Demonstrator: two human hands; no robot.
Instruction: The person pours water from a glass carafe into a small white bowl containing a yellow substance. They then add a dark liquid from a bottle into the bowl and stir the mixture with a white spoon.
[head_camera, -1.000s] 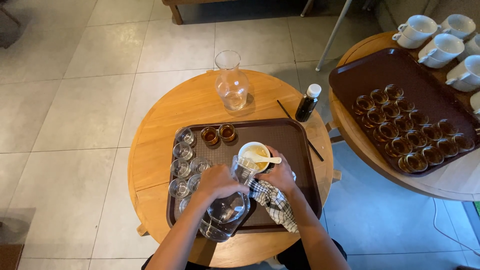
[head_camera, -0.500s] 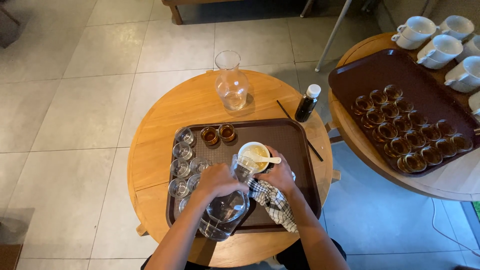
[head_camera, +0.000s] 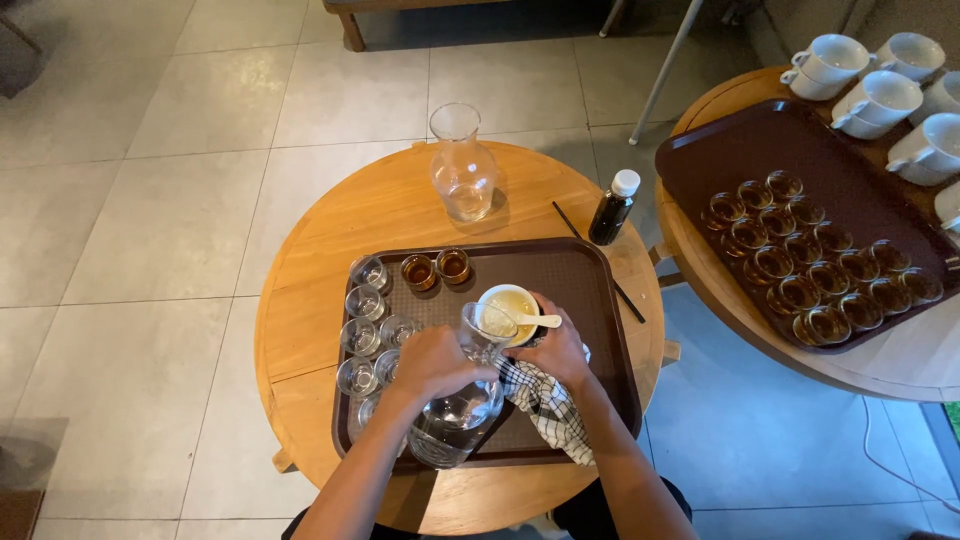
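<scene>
On the round wooden table (head_camera: 330, 250), head view: a brown tray (head_camera: 590, 300) carries the work. My left hand (head_camera: 432, 362) is closed around the neck of a clear glass carafe (head_camera: 455, 420), which lies tilted on the tray, its round belly toward me and its mouth pointing away, toward a white bowl (head_camera: 508, 310) of pale liquid with a white spoon (head_camera: 535, 321) resting in it. The carafe's long axis runs from near-left to far-right. My right hand (head_camera: 560, 350) is closed on a checked cloth (head_camera: 545, 410) just beside the carafe's neck and touches the bowl's near side; the cloth trails down toward the tray's near edge. The left hand is the nearer one to the carafe's body. Left of the carafe stand empty small glasses (head_camera: 362, 305) in a column; two filled amber glasses (head_camera: 436, 268) sit at the tray's far edge. Beyond the tray: a second, upright empty carafe (head_camera: 462, 170), a dark bottle (head_camera: 612, 207) with a white cap, and a thin dark stick (head_camera: 600, 262). On the neighbouring table, a second tray (head_camera: 720, 150) holds many small filled glasses; white cups (head_camera: 880, 95) stand behind it.
</scene>
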